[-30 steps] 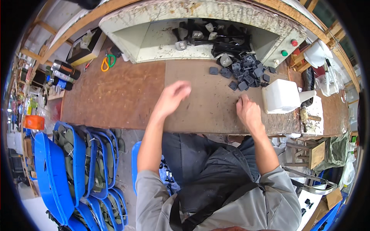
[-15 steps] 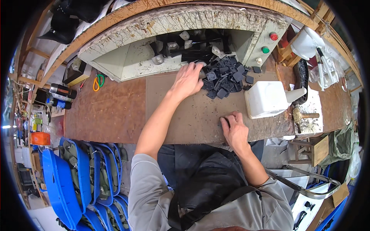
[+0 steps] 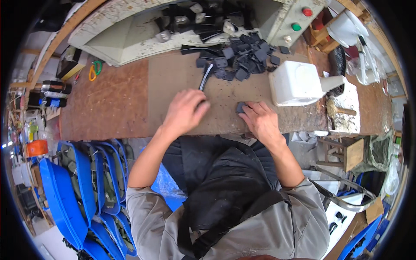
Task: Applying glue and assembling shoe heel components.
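My left hand, slightly blurred, is closed over the worktable. A narrow black strip with a pale shiny streak sticks out from its fingers toward the back. Near the front edge, my right hand pinches a small dark square pad between thumb and fingers, low at the tabletop. Behind both hands lies a heap of similar dark square pads. More black strips with shiny, pale ends lie in the opening of the cream machine housing at the back.
A white square bottle with a spout stands right of the pads. Beyond it are a hammer and a black sole-shaped piece. Orange and green scissors lie far left. Blue bins stand beside the worktable.
My left hand has come back from the machine opening toward me, now with a black strip. A square pad now shows at my right fingertips. The whole view has shifted slightly.
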The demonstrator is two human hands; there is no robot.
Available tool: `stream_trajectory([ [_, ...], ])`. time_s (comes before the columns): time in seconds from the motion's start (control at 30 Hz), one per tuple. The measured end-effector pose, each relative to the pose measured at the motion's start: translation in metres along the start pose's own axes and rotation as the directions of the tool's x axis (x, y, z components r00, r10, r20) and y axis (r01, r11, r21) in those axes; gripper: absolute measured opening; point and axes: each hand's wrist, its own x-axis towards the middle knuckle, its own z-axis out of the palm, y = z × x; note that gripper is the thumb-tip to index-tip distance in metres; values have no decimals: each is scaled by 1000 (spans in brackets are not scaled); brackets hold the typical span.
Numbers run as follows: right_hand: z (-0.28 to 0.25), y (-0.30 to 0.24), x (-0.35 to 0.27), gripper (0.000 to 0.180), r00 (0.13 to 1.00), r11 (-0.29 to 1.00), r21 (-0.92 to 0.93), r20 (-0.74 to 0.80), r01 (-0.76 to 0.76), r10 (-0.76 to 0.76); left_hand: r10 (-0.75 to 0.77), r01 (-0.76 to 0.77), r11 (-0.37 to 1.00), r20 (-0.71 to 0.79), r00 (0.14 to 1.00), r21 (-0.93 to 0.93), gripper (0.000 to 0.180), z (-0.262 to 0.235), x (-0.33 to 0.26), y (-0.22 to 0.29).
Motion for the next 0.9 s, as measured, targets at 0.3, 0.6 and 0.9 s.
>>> stream_trajectory([
  [0.3, 10, 0, -3, 24, 999, 999, -39, -21, 27, -28, -423, 425, 901, -44, 905, 91, 30, 23, 49, 7],
  [0.6, 5, 1, -8, 22, 1000, 1000, -22, 12, 0, 0, 476, -111, 735, -392, 787, 669, 40, -40, 28, 107],
  [0.9, -117, 21, -23, 27, 939, 810, 542, -104, -224, 329, 260, -218, 965, -412, 873, 147, 51, -26, 19, 126],
])
